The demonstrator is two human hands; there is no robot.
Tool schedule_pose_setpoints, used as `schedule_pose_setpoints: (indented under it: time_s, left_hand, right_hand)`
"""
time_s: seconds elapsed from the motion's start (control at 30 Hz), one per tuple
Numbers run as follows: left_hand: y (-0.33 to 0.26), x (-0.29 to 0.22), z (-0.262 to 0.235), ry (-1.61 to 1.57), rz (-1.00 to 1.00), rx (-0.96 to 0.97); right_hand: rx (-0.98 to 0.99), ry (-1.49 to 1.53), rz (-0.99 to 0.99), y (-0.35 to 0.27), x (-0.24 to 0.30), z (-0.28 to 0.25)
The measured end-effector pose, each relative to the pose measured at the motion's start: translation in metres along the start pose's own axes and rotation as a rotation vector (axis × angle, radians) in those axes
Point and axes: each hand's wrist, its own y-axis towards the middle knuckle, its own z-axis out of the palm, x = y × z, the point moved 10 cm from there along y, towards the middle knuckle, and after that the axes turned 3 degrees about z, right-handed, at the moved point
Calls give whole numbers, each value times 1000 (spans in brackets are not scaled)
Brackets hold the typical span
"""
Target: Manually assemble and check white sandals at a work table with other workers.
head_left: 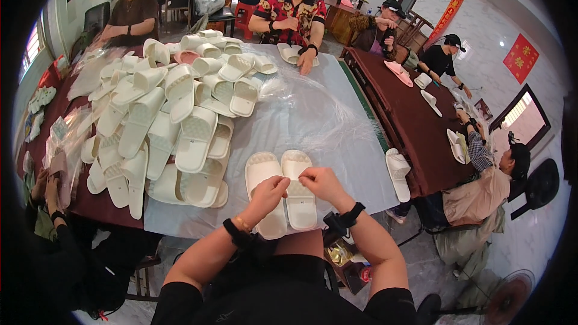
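- Pair of white slippers (282, 195) lying side by side, soles up, on the near edge of the clear plastic sheet (313, 120) covering the table, directly ahead of the torso.
- Left hand (269, 194) resting over the inner edge of the left slipper, fingers curled together, fingertips pinched toward the seam between the two soles.
- Right hand (322, 182) lying across the right slipper, fingers bent and drawn together, thumb and forefinger seemingly nipping something small; too tiny to make out at this range.
- Both hands close together, nearly touching above the middle of the pair, toes of the slippers reaching beyond the knuckles.
- Dark bands around both wrists.
- Large heap of white slippers (168, 120) piled to the left, just beyond the left hand, well apart from the pair.
- Single white slipper (398, 173) near the table corner on the right.
- Other people seated around the tables, one opposite (293, 9) with hands on another slipper.
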Motion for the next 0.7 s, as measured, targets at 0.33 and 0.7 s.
schedule_pose_setpoints:
  time_s: [0.33, 0.7]
  left_hand:
    - [9, 14, 25, -396, -194, 50]
    - [-54, -6, 8, -388, -154, 245]
  right_hand:
    - [-21, 69, 9, 3, -27, -10]
    - [-32, -547, 82, 83, -148, 21]
